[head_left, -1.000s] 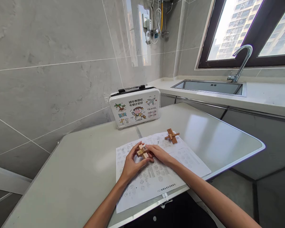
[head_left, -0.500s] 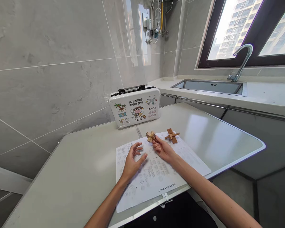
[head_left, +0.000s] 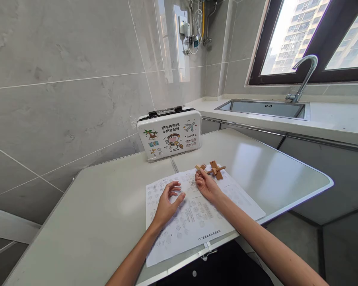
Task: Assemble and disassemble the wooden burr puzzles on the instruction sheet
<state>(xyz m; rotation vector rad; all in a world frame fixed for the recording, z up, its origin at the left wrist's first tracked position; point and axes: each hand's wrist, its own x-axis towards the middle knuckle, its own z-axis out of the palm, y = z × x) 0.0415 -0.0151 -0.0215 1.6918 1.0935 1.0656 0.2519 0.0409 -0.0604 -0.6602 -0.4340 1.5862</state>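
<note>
My right hand (head_left: 208, 186) pinches a small wooden burr puzzle (head_left: 200, 167) at the far part of the paper sheet (head_left: 197, 222); the fingers partly cover it. Just right of it lies a second wooden puzzle (head_left: 216, 171), darker brown, made of crossed flat pieces. From this view I cannot tell whether the two touch. My left hand (head_left: 169, 200) rests over the sheet's left side, fingers curved and apart, holding nothing. Small printed diagrams and lines of text cover the sheet.
A white case (head_left: 170, 137) with cartoon prints and a black handle stands at the back of the folding table (head_left: 107, 198), near the tiled wall. Beyond the table's right side is a counter with a sink (head_left: 262, 109) and a curved faucet (head_left: 308, 75).
My right hand has moved the held wooden puzzle to the right, close beside the darker one, and turned it somewhat. My left hand has hardly moved.
</note>
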